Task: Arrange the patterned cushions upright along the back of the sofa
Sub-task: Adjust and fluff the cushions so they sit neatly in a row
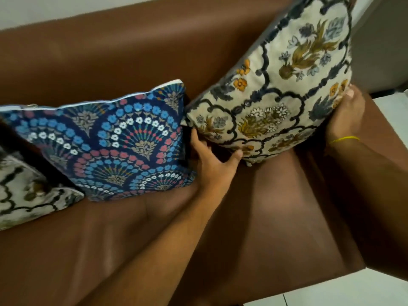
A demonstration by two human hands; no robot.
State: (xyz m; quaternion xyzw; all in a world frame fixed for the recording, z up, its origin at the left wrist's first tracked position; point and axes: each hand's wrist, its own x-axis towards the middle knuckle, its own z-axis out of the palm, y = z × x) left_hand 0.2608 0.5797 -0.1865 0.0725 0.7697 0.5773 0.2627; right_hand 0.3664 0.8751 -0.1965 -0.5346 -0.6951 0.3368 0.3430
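A cream cushion with dark scroll lines and floral motifs [287, 85] stands tilted in the right corner of the brown sofa [265, 217], leaning on the backrest. My left hand [214, 160] grips its lower left corner. My right hand [344, 115] holds its right edge beside the armrest. A blue cushion with fan-shaped flower patterns [110, 146] leans against the backrest just to the left, touching the cream one. A second cream patterned cushion [24, 193] lies at the far left, partly under the blue one and cut off by the frame.
The sofa's backrest [132, 51] runs along a pale wall. The right armrest [386, 173] lies under my right forearm. Pale tiled floor [353, 290] shows at the lower right.
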